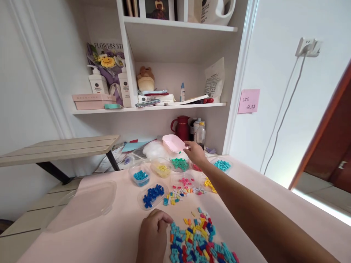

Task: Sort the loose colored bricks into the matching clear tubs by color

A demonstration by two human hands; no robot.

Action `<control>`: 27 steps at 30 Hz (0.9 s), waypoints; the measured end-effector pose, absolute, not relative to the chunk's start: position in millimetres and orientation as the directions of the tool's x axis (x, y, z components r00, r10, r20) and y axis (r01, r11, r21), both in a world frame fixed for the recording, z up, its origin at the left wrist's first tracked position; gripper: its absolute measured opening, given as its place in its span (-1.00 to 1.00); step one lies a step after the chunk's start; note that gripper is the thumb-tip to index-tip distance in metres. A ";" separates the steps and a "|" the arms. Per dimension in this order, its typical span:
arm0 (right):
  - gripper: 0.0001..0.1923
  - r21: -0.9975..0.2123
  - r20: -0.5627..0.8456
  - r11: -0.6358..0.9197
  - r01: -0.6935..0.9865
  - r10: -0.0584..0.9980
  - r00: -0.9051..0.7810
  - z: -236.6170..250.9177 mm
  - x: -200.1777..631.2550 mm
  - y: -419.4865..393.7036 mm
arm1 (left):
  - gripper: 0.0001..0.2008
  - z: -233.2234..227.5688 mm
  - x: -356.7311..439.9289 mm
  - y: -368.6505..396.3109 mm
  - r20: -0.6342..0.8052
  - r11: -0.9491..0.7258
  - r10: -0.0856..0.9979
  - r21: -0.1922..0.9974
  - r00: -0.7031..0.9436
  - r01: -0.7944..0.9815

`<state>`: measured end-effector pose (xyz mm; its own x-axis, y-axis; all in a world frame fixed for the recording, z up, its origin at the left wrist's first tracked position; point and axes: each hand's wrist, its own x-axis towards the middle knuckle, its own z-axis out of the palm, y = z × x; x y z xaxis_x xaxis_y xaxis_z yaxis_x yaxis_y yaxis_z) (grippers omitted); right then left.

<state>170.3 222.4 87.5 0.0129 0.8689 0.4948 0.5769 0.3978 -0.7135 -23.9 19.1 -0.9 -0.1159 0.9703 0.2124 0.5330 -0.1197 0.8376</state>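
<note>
My left hand (155,232) rests on the table at the left edge of a mixed pile of small toy bricks (196,239). Its fingers are curled, and whatever they hold, if anything, is hidden. My right arm reaches far across the table. My right hand (195,152) is beside a pink plastic basin (172,143), thumb and fingers apart. A single green brick (180,152) shows just left of its fingertips, above a tub of green bricks (180,164); I cannot tell whether it touches anything. Red bricks (196,167) are partly covered by the right wrist.
Clear tubs hold dark blue bricks (153,196), blue bricks (141,176), pale yellow bricks (162,169), pink bricks (185,181), yellow bricks (210,184) and turquoise bricks (222,165). A clear lid (106,197) lies left. Behind stand a red jug (182,126) and bottles (201,133).
</note>
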 end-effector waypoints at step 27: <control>-0.64 -0.262 0.392 0.680 0.685 0.724 -0.568 9.6 175.8 86.5 | -0.52 -9.8 -23.5 22.0 0.340 -0.176 0.937 0.661 -0.082 0.729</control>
<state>175.8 86.5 9.6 -0.5681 0.7237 0.3919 0.6850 0.6797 -0.2623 -23.5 22.0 -9.8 -0.0821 0.9367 0.3403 0.7290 -0.1764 0.6614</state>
